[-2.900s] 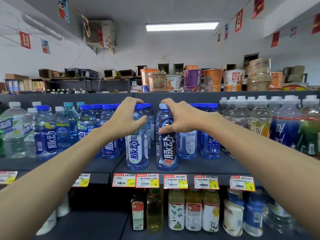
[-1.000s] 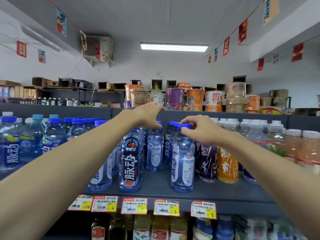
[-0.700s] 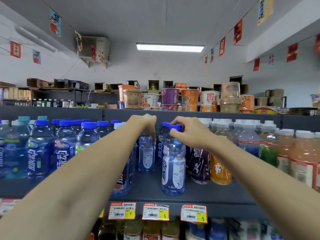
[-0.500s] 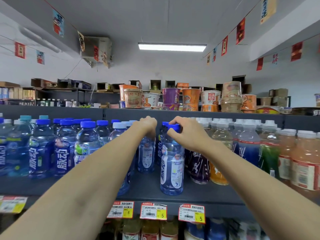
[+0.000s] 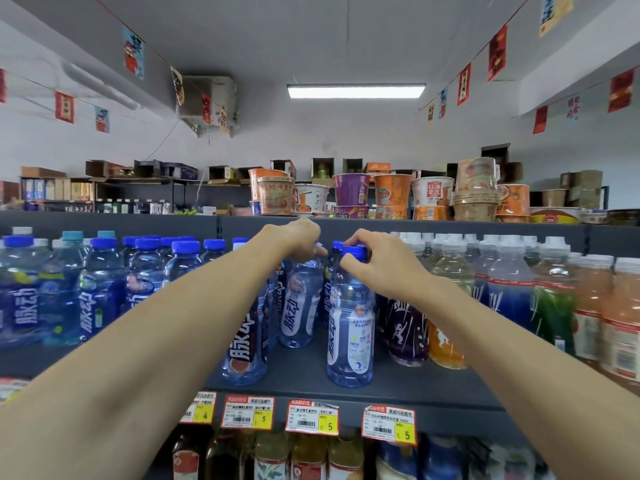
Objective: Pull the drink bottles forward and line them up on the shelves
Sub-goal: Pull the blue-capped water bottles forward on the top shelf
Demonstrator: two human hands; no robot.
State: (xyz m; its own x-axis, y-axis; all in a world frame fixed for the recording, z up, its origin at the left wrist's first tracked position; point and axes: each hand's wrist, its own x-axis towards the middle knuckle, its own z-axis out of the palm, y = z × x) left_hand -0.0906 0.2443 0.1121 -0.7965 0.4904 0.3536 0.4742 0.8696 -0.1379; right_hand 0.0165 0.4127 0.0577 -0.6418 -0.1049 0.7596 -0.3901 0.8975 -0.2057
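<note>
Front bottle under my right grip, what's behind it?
Another blue-capped bottle stands directly behind the front bottle; only its cap edge and left side show. The right grip and front bottle cover anything further back.

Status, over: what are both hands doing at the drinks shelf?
Right hand grips front bottle by cap. Left hand grips rear bottle. Purple bottle close alongside.

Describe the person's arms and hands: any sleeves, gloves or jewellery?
Both forearms are bare as far as the frame shows, no sleeve in view. The left hand and right hand wear no gloves; no watch, bracelet or ring is visible.
</note>
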